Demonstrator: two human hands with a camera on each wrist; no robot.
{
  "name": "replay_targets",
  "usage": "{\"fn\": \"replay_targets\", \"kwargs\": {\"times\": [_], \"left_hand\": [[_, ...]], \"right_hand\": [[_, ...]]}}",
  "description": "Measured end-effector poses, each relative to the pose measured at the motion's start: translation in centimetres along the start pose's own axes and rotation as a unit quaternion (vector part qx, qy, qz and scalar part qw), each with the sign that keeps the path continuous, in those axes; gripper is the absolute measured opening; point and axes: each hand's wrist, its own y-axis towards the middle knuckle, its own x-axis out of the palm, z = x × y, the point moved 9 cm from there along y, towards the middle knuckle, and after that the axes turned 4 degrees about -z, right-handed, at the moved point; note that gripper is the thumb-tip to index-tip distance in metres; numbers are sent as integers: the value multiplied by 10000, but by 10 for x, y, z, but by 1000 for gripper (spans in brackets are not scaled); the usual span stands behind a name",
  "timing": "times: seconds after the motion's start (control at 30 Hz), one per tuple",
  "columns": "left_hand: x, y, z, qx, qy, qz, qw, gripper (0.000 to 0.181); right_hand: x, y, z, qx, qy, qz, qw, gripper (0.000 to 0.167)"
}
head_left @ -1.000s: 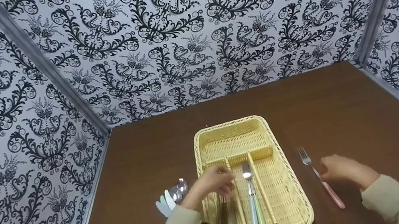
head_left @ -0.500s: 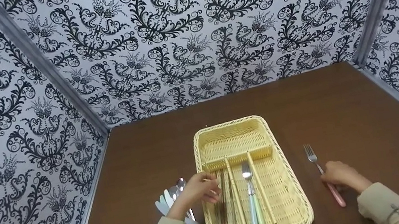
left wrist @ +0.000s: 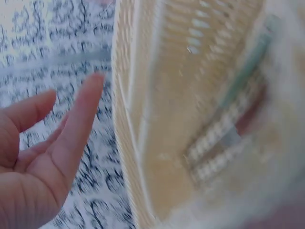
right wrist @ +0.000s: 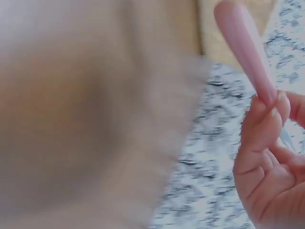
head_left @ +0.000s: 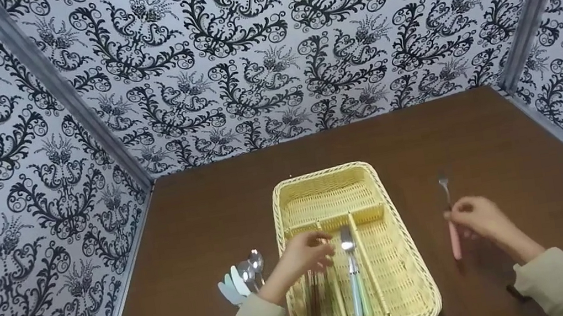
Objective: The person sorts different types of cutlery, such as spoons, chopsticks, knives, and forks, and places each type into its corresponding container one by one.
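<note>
My right hand (head_left: pixel 480 217) pinches a fork with a pink handle (head_left: pixel 455 243) between thumb and fingers, to the right of the basket. The fork stands tines away from me, apparently lifted off the table. In the right wrist view the pink handle (right wrist: pixel 245 52) sticks out of the fingertips. My left hand (head_left: pixel 307 254) hovers above the left front part of the cream wicker basket (head_left: pixel 333 206). Its fingers (left wrist: pixel 78 124) are loosely bent with nothing between them. Below it lie brown chopsticks (head_left: pixel 314 301). A blue-handled piece (head_left: pixel 356 292) and a green-handled piece (head_left: pixel 366 301) lie in the middle compartment, with fork tines visible.
Several spoons (head_left: pixel 255 262) with pale handles lie on the brown table (head_left: pixel 201 220) left of the basket, partly behind my left forearm. Patterned walls (head_left: pixel 257 72) enclose the table at the back and sides. Dividers split the basket into compartments.
The right hand has gripped the pink fork, raised it and turned it more upright. My left hand swung left toward the spoons, then back right over the basket.
</note>
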Motion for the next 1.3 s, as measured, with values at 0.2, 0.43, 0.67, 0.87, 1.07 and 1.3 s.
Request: {"fn": "replay_targets", "kwargs": {"times": [0.2,0.43,0.67,0.87,1.07,1.3], "left_hand": [[30,5,38,1000,746,444,9912,30],[64,8,68,1643,1761,598,9687,36],[62,3,83,2165,1525,1230,9564,20],[56,1,83,2274,1047,1494,9565,12],[55,2,84,2265,1026,1633,9547,10],[36,12,73,1644,758,1681,9690,6]], "right_hand": [[-8,-11,-71,-920,-179,1049,9901,25],[26,-26,-136,-1744,156,1002,9794,11],[46,-29,-158,-2082,126,923,9736,10],[51,-30,-162,-2257,221,913,9697,13],[54,-30,-164,-2188,289,807,9720,13],[44,-23,-161,-2005,445,358,9780,10]]}}
